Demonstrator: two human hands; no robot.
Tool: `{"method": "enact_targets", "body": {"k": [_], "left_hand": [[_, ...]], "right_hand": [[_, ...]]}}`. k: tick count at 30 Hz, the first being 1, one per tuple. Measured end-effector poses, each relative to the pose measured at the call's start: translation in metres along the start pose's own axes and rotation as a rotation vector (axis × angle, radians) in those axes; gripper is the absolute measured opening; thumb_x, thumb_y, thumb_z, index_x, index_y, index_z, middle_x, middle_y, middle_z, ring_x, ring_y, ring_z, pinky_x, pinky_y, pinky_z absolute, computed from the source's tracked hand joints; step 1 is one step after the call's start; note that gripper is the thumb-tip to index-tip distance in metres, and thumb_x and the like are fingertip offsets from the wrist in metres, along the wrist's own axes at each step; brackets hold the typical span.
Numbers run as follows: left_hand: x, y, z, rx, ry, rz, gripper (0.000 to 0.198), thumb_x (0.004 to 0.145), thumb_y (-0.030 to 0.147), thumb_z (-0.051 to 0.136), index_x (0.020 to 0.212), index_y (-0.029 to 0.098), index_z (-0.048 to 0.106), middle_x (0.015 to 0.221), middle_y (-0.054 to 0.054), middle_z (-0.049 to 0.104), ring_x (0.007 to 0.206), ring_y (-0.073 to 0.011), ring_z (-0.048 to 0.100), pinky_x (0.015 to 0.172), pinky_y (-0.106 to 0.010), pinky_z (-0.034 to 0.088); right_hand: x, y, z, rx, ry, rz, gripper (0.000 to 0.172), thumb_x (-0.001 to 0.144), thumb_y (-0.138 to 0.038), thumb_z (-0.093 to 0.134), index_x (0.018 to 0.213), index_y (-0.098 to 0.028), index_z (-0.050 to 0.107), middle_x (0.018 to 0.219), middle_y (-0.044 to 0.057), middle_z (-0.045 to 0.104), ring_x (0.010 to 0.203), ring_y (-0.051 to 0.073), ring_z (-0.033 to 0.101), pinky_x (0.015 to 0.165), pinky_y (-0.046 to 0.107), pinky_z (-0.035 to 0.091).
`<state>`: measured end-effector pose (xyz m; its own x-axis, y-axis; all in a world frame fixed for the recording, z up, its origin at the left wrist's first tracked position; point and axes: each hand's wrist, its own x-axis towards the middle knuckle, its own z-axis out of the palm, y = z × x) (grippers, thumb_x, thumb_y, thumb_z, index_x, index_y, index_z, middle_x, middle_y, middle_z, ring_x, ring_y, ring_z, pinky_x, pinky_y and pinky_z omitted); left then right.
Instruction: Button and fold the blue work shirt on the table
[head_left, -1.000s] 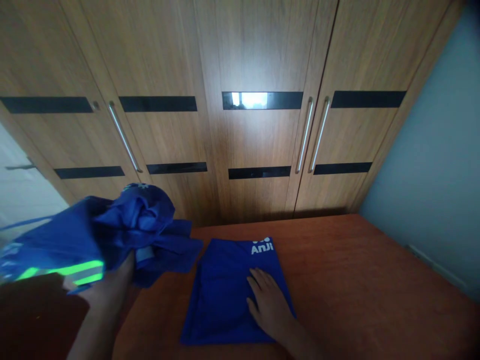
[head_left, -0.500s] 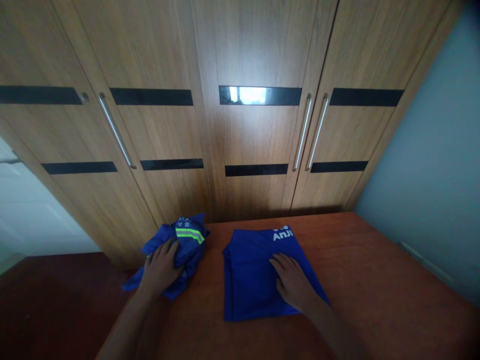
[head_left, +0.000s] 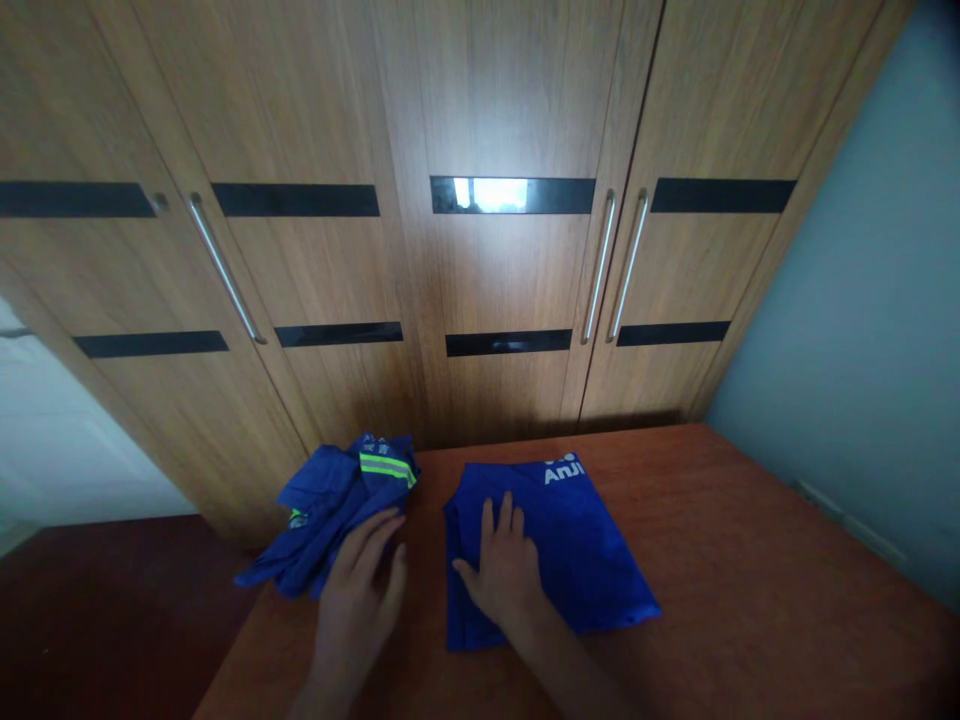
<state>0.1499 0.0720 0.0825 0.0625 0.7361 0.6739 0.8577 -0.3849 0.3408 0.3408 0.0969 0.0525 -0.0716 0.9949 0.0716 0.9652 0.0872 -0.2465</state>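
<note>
A blue folded garment [head_left: 592, 545] with white lettering at its top right corner lies flat on the reddish-brown table [head_left: 735, 560]. My right hand [head_left: 506, 570] is over its left half, fingers spread, seemingly resting on the cloth. To the left, a crumpled dark blue garment [head_left: 330, 500] with a yellow-green and silver reflective stripe lies in a heap at the table's left edge, part of it hanging toward the side. My left hand [head_left: 360, 590] is at the heap's lower right, fingers apart and holding nothing; whether the fingertips touch the cloth I cannot tell.
Behind the table stands a wooden wardrobe [head_left: 510, 270] with black strips and long metal handles [head_left: 600, 265]. A pale wall [head_left: 847, 330] rises on the right. At the left are a white door or panel [head_left: 67, 430] and a dark red floor [head_left: 112, 590].
My left hand has come off the crumpled garment and moved right and toward me. My right hand has slid left across the folded garment. The view has shifted slightly.
</note>
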Motion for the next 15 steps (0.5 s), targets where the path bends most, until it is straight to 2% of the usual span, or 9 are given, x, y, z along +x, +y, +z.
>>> {"method": "enact_targets", "body": {"k": [3, 6, 10, 13, 15], "left_hand": [[-0.022, 0.006, 0.027, -0.167, -0.21, -0.135, 0.032, 0.088, 0.028, 0.049, 0.118, 0.023, 0.059, 0.124, -0.008, 0.061, 0.117, -0.0242, 0.057, 0.102, -0.043, 0.045], [-0.037, 0.007, 0.052, -0.355, -0.36, -0.351, 0.048, 0.081, 0.033, 0.057, 0.127, 0.02, 0.054, 0.136, -0.011, 0.054, 0.127, -0.0288, 0.048, 0.107, -0.049, 0.039], [-0.041, 0.014, 0.064, -0.799, -0.376, -0.769, 0.071, 0.076, 0.041, 0.065, 0.138, 0.018, 0.041, 0.146, -0.016, 0.042, 0.129, -0.0318, 0.047, 0.102, -0.045, 0.044], [-0.034, 0.023, 0.06, -1.099, -0.356, -1.039, 0.071, 0.076, 0.037, 0.069, 0.139, 0.024, 0.039, 0.148, -0.014, 0.039, 0.128, -0.0284, 0.049, 0.1, -0.04, 0.047], [-0.029, 0.028, 0.056, -1.248, -0.346, -1.156, 0.068, 0.077, 0.03, 0.07, 0.137, 0.026, 0.04, 0.144, -0.013, 0.046, 0.124, -0.0257, 0.053, 0.099, -0.039, 0.048]], "right_hand": [[0.013, -0.009, 0.012, -0.088, 0.007, 0.056, 0.085, 0.075, -0.039, 0.065, 0.145, -0.004, 0.031, 0.144, 0.032, 0.033, 0.124, 0.043, 0.041, 0.086, 0.051, 0.045], [0.021, -0.006, 0.016, -0.106, 0.03, 0.073, 0.073, 0.076, -0.026, 0.063, 0.14, -0.002, 0.038, 0.134, 0.032, 0.045, 0.114, 0.039, 0.051, 0.081, 0.047, 0.048], [0.024, 0.01, 0.01, -0.029, 0.048, 0.111, 0.05, 0.078, -0.016, 0.059, 0.126, -0.008, 0.051, 0.114, 0.023, 0.059, 0.098, 0.031, 0.061, 0.073, 0.037, 0.052], [0.022, 0.025, 0.006, 0.151, 0.024, 0.146, 0.038, 0.081, -0.013, 0.053, 0.118, -0.011, 0.055, 0.107, 0.02, 0.062, 0.093, 0.03, 0.065, 0.077, 0.04, 0.051], [0.019, 0.036, 0.007, 0.348, 0.013, 0.153, 0.034, 0.079, -0.011, 0.051, 0.113, -0.01, 0.058, 0.104, 0.02, 0.064, 0.094, 0.031, 0.065, 0.083, 0.044, 0.049]]}}
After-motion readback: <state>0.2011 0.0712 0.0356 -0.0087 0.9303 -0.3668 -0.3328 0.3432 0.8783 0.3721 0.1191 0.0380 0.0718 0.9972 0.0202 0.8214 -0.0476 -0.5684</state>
